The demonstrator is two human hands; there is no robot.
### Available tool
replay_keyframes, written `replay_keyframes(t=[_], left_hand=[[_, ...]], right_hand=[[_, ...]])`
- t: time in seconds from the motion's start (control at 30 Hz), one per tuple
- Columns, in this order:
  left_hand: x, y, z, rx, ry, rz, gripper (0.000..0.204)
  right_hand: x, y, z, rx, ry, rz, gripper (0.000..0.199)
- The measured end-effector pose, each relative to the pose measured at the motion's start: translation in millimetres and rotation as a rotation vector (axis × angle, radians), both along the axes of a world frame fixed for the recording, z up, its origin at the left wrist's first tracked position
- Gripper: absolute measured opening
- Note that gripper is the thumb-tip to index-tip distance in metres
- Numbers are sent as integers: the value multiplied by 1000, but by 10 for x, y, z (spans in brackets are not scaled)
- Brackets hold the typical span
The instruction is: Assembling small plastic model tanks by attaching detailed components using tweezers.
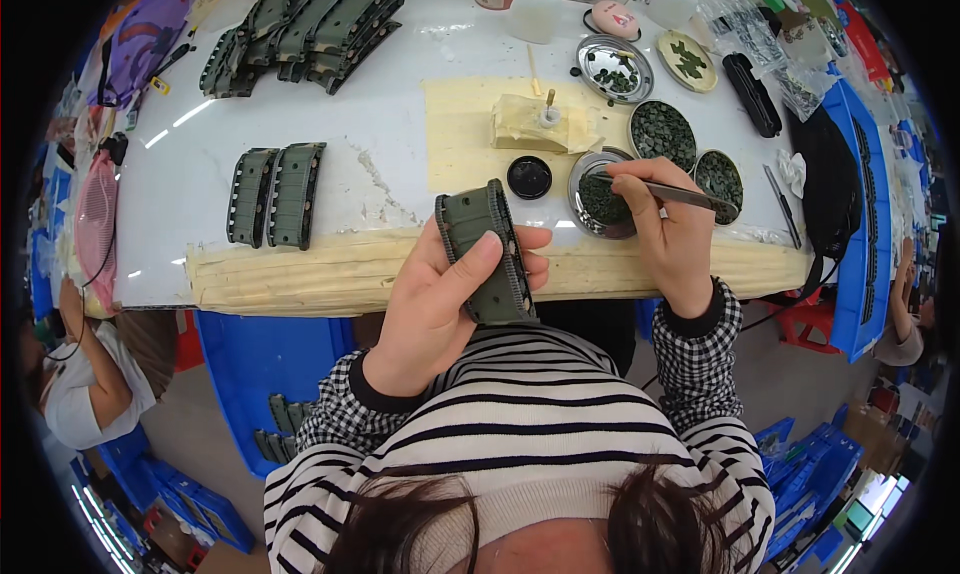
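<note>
My left hand [440, 294] is closed round a dark green curved plastic part [487, 254] with toothed edges, held tilted in front of my chest. In my right hand [668, 224] is a pair of tweezers [690, 194], gripped between thumb and fingers. Their tips reach over a round metal dish [583, 215] of small dark green pieces [606, 199]. Whether the tips hold a piece is too small to tell. Left of that dish stands a small black round pot [529, 177]. A tape-wrapped block [545, 124] with a little brush upright in it lies just behind.
Two similar green parts [296, 194] lie at the left, and a stack of several [305, 34] sits farther back. More dishes of green pieces [662, 134] stand at the right, near a black case [752, 94]. Yellow tape [300, 279] covers the table's front edge.
</note>
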State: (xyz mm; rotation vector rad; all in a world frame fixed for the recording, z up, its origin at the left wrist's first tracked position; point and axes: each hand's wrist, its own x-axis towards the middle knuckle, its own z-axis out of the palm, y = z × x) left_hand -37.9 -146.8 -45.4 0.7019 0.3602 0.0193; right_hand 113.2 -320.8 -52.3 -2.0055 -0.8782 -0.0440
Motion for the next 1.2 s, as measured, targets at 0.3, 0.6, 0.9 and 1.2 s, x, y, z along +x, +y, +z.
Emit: replay_keyframes(t=[0.3, 0.6, 0.9, 1.2], left_hand=[[21, -18, 58, 164, -16, 103, 44], [77, -16, -19, 320, -139, 12, 23], [133, -75, -38, 20, -140, -137, 30], [110, -54, -25, 24, -130, -171, 29]], right_hand=[[14, -9, -39, 8, 12, -2, 13], [-157, 50, 209, 241, 160, 128, 15], [-282, 184, 409, 221, 94, 380, 12], [-282, 155, 352, 311, 234, 429, 17]])
